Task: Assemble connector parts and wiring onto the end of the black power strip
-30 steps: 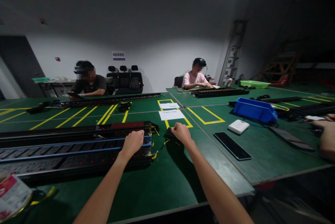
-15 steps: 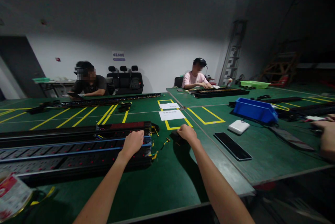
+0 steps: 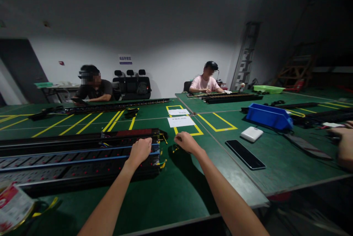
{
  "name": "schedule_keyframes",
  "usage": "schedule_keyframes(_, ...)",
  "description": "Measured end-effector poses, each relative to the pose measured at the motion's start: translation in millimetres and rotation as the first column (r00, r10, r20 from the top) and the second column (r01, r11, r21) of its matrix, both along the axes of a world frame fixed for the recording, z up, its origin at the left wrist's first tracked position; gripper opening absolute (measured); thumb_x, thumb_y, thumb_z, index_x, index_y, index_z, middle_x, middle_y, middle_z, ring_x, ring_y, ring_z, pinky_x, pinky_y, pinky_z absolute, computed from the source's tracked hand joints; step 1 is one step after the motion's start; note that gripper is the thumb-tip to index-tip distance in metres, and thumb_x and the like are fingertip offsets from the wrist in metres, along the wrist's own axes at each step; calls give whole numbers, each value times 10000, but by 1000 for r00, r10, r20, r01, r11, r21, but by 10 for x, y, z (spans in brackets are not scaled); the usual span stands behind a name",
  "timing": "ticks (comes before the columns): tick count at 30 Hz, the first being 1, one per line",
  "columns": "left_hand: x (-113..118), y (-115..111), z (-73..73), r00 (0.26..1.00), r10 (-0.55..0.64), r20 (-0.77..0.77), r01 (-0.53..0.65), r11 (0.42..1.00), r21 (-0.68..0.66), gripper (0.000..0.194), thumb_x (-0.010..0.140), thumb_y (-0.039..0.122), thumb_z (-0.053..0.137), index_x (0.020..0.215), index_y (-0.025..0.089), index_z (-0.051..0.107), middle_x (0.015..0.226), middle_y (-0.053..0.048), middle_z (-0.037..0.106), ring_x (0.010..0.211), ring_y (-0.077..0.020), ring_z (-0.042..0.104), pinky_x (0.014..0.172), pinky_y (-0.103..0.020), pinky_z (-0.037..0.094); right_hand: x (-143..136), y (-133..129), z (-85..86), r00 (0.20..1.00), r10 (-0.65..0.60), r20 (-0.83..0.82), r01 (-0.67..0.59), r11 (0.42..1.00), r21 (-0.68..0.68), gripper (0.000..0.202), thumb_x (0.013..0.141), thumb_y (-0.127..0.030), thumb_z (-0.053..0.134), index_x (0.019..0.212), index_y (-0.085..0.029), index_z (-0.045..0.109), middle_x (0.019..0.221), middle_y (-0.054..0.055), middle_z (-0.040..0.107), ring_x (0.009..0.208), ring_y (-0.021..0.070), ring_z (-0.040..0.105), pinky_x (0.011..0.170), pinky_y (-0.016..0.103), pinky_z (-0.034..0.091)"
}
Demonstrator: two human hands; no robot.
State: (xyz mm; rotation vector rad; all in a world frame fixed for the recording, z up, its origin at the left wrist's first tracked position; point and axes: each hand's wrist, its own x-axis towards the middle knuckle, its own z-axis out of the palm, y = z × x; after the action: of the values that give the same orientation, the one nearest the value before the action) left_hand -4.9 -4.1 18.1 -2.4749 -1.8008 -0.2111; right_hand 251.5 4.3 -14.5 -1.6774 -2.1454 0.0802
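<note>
Long black power strips [image 3: 91, 160] with blue edges and small red parts lie side by side at the left. My left hand [image 3: 141, 150] is closed over them near their right end, fingers curled down onto one strip. Yellow-green wires [image 3: 163, 163] stick out of that end. To the right of it, my right hand [image 3: 187, 142] hovers just above the table with its fingers drawn together. Whatever they pinch, if anything, is hidden. A short yellow-green wire [image 3: 175, 149] shows below its fingertips.
A black phone [image 3: 245, 154], a white square device [image 3: 251, 133] and a blue bin [image 3: 268, 116] are on the green table to the right. White paper labels [image 3: 181, 121] lie ahead. A printed can [image 3: 15, 206] stands front left. Two people sit opposite; another person's hand [image 3: 344, 142] is far right.
My right hand has moved left, toward the strip ends and over the loose wire. My left hand has stayed in place. The person in pink has shifted their arms.
</note>
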Motion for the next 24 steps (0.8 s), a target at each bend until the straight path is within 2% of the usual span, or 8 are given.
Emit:
schedule_keyframes(2,-1,1,0,1000,3,1,-3,1000,-4,292,982,236,343,914,228,627,876,-91,715,856,-264,702,713,-306,467,-56,-11,-17,998,46,48,-43,997,-62,208,903,-228,560,931,-200,764,923,76,748,863,186,670,739,239,419)
schedule_keyframes(5,-5,8,-11,1000,4,3,-4,1000,5,307,984,238,331,907,227,628,872,-94,716,856,-270,703,705,-310,467,-49,-34,-21,996,27,84,-16,990,-138,183,847,-215,617,948,-214,768,937,71,757,837,191,675,682,239,409)
schedule_keyframes(10,-13,21,-38,1000,4,2,-4,1000,8,289,972,221,345,917,225,629,877,-100,718,862,-267,704,711,-310,469,87,-31,9,991,-66,116,86,981,-176,253,807,-109,568,904,-219,775,906,72,763,829,190,685,666,241,403)
schedule_keyframes(16,-16,31,-52,1000,2,1,-2,1000,17,284,971,224,348,914,225,627,875,-97,716,854,-263,704,696,-303,468,267,-40,23,965,-223,137,249,942,-223,281,805,-102,564,936,-234,774,991,90,755,907,220,692,709,264,436)
schedule_keyframes(18,-18,37,-61,1000,0,-5,0,1000,28,298,975,223,336,910,223,627,867,-95,713,848,-258,705,691,-298,467,305,-47,26,940,-305,153,331,923,-196,268,825,-112,551,948,-213,766,1005,117,745,922,240,688,726,288,448)
schedule_keyframes(20,-20,44,-73,1000,-2,-10,2,999,39,303,975,216,332,909,222,628,860,-94,712,848,-260,706,687,-299,468,289,-42,23,926,-355,128,369,923,-110,275,872,-130,509,986,-188,752,1017,137,730,944,248,674,759,307,456)
schedule_keyframes(22,-22,49,-83,1000,-1,-9,1,999,39,299,972,212,338,911,222,630,856,-92,713,851,-263,708,688,-301,471,196,-22,6,945,-321,55,321,947,10,300,911,-142,471,1062,-180,727,1064,134,709,1005,241,643,822,311,458)
schedule_keyframes(24,-21,51,-88,1000,1,-4,-1,1000,28,294,976,218,346,920,221,634,858,-91,714,858,-262,711,699,-302,476,26,9,-36,981,-192,-11,193,976,98,320,918,-145,473,1139,-189,700,1140,119,679,1095,230,595,914,309,442)
